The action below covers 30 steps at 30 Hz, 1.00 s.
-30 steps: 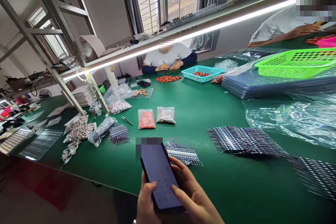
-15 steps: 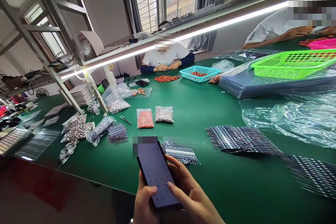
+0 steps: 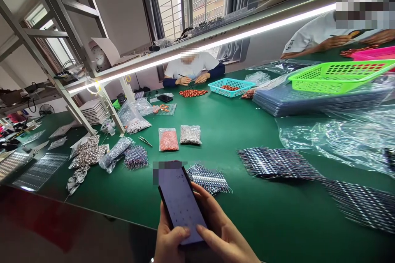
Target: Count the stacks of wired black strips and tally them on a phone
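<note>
A dark phone [image 3: 179, 199] with a dim keypad screen is upright at the bottom centre, over the near edge of the green table [image 3: 234, 131]. My left hand [image 3: 168, 244] grips its left side, thumb lying on the lower screen. My right hand [image 3: 224, 234] wraps the right side and back, thumb resting on the screen too. Just beyond the phone lies a bundle of striped strips [image 3: 208, 178].
Bags of red beads [image 3: 168, 139] and silver beads [image 3: 190, 134] lie mid-table, tweezers [image 3: 145, 141] beside them. More striped strips [image 3: 274, 163] and plastic sheets [image 3: 339, 135] fill the right. A green basket [image 3: 336, 77], a teal basket [image 3: 231, 87] and two seated people are beyond.
The view and phone have drifted slightly left and down. Digits now show at the top of the phone's screen. Both thumbs have shifted a little on the keypad.
</note>
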Each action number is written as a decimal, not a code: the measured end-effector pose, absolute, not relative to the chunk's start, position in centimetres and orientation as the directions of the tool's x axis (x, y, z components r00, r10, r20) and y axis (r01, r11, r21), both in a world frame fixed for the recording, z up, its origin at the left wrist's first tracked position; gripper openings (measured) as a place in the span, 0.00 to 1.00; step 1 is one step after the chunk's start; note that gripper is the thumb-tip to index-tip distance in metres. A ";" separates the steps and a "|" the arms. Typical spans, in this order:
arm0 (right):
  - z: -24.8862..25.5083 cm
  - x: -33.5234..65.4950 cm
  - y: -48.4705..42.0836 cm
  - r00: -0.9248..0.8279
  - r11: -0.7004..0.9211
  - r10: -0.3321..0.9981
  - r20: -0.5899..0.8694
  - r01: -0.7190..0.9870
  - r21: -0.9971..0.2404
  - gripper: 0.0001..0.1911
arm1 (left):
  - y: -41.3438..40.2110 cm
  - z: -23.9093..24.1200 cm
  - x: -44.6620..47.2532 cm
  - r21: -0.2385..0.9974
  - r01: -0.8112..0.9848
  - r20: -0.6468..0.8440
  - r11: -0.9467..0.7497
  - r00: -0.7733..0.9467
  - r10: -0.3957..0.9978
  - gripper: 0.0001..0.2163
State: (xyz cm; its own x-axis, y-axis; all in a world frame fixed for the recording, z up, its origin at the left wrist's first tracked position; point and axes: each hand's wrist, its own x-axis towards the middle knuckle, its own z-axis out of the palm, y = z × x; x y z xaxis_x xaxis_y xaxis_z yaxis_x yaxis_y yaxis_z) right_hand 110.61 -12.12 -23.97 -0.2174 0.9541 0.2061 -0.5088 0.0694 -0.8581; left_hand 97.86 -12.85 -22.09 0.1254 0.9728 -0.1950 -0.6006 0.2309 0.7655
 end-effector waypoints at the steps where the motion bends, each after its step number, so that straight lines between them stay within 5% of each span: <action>1: -24.0 110.6 -12.1 -0.219 0.072 0.953 0.209 -0.505 -0.860 0.33 | -12.9 -22.0 97.9 0.760 -0.607 -0.188 0.231 0.135 0.973 0.28; 30: -24.2 110.8 -11.7 -0.236 0.022 0.952 0.195 -0.580 -0.814 0.33 | -12.7 -21.6 97.7 0.717 -0.651 -0.197 0.250 0.155 0.968 0.30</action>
